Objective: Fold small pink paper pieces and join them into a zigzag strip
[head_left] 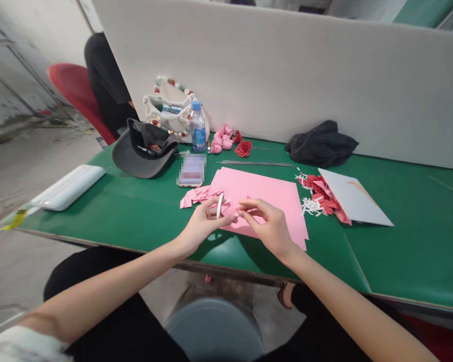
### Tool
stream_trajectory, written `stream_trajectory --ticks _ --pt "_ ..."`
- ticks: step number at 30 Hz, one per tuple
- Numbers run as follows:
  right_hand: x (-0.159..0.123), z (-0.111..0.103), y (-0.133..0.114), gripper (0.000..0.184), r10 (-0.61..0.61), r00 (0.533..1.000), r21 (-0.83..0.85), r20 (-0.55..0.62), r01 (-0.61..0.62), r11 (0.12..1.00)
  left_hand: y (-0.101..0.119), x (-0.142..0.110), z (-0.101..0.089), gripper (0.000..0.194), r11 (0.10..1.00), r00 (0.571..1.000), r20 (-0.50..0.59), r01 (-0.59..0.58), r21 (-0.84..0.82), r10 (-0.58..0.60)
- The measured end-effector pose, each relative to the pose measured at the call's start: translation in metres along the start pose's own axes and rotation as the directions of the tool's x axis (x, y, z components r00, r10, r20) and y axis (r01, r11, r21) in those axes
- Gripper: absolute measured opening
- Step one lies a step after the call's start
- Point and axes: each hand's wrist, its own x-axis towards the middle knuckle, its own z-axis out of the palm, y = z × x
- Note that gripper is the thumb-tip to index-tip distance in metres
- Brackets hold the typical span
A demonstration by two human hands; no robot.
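Both hands meet over a stack of pink paper sheets [272, 193] on the green table. My left hand [198, 223] is closed, with a thin white ring, seemingly a roll of tape [220, 205], hooked on its fingers. Between the fingertips of both hands is a small pink paper piece [232, 209], partly hidden. Thumb and forefinger of my right hand [270, 223] pinch its right side. Just beyond my left hand lies a pile of folded pink paper pieces [196, 195], overlapping the sheets' left edge.
Behind the sheets lie thin wires [256, 163], red paper flowers [243, 148] and crumpled pink paper [222, 138]. A phone [192, 170], bottle [198, 128], cap [145, 151] and bag [169, 108] stand left. Paper scraps [312, 206], a white board [357, 198] and dark cloth [322, 144] lie right.
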Motion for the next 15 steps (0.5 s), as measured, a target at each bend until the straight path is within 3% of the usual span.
stream_trajectory --ticks 7,15 --pt "0.0026 -0.0042 -0.0024 0.01 -0.119 0.991 -0.126 0.058 0.125 0.984 -0.002 0.002 -0.0023 0.055 0.999 0.999 0.005 -0.036 0.033 0.035" --pt "-0.0004 -0.0039 0.0037 0.013 -0.268 0.941 -0.243 0.205 0.314 0.918 -0.0049 0.0013 -0.0018 0.052 0.994 0.997 0.006 -0.074 0.079 0.074"
